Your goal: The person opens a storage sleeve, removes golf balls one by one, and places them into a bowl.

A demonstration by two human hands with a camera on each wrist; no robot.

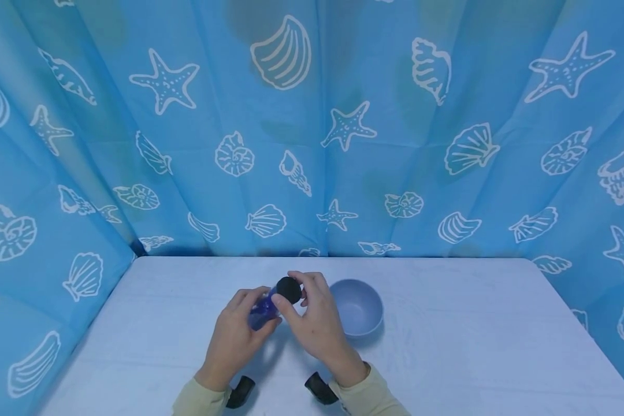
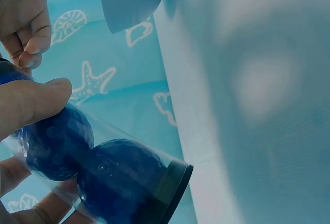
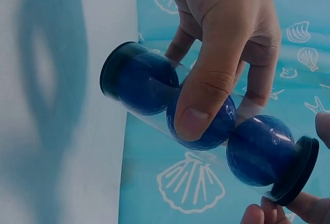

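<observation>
A clear plastic tube with black end caps holds three dark blue balls in a row. My left hand grips the tube around its middle, with the thumb across the near side. At the tube's raised end, my right hand pinches the black cap between thumb and fingers. The cap sits on the tube. In the left wrist view, the opposite cap points down toward the lower right. The tube is tilted and held above the table.
Just right of my hands, a blue-grey bowl stands on the white-covered table. A blue curtain with white shells and starfish hangs behind and along the sides. Black wrist-worn pieces show below both hands.
</observation>
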